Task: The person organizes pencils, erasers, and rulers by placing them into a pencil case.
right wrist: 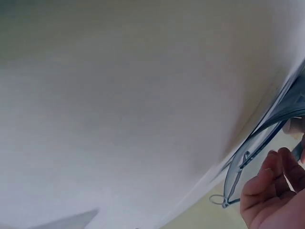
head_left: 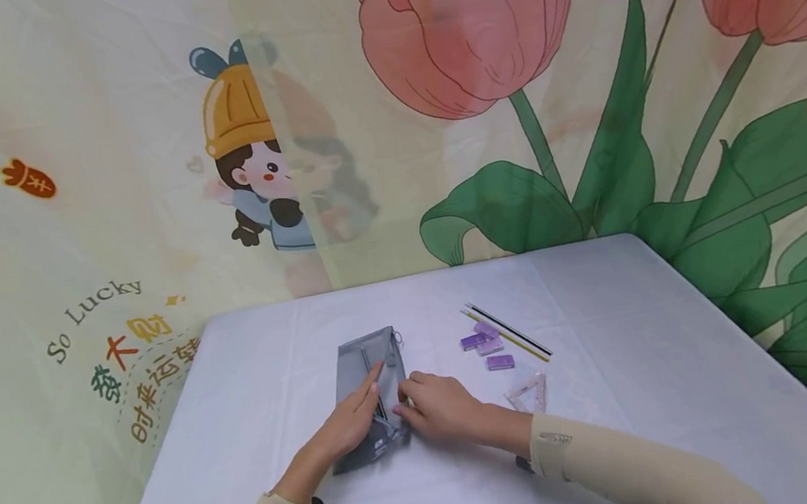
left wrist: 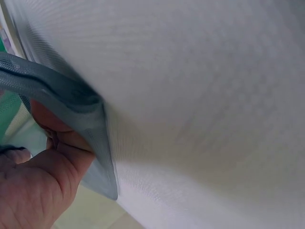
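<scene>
Holding grey mesh pouch point(head_left: 370, 390) on table point(head_left: 607, 311): left hand point(head_left: 349, 423) flat on it, fingers straight; right hand point(head_left: 441, 405) pinching its zipper edge. Erasers point(head_left: 486, 347), pencils point(head_left: 507, 330) nearby.

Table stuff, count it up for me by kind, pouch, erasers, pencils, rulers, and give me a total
Grey mesh pouch, under both hands: 1
Purple erasers: 3
Pencils, one black, one yellow: 2
Clear triangle ruler: 1
Total: 7
</scene>
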The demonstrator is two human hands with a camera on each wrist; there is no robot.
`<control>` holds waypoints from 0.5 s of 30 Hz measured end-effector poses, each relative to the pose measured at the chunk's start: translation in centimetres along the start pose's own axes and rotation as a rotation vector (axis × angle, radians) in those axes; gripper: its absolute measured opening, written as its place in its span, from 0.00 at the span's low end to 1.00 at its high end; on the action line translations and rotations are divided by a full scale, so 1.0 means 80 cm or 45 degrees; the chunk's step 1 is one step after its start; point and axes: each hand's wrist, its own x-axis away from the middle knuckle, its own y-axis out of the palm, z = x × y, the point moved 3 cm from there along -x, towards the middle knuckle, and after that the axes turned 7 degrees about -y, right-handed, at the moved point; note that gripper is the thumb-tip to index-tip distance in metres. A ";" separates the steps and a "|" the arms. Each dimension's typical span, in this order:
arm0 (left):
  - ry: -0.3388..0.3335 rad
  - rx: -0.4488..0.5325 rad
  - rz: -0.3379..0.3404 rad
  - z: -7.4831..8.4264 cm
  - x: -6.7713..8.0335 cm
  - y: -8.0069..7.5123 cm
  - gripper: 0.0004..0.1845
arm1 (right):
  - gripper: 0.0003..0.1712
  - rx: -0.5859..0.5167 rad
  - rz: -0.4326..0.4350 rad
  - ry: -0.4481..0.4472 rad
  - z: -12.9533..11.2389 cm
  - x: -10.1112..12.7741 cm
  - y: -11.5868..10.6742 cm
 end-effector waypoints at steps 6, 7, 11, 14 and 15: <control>-0.002 -0.011 0.003 0.002 0.001 -0.001 0.27 | 0.30 0.253 0.111 -0.120 0.008 0.016 -0.014; -0.002 -0.016 0.002 0.002 0.001 -0.001 0.27 | 0.34 0.267 0.099 -0.121 0.010 0.019 -0.015; 0.001 -0.020 -0.002 0.002 0.001 0.000 0.28 | 0.45 0.302 0.032 -0.109 0.018 0.027 -0.015; -0.001 -0.015 -0.004 0.001 0.000 0.001 0.28 | 0.48 0.329 0.013 -0.110 0.024 0.032 -0.012; -0.001 -0.013 -0.004 0.001 0.000 0.001 0.28 | 0.49 0.343 0.010 -0.108 0.026 0.033 -0.012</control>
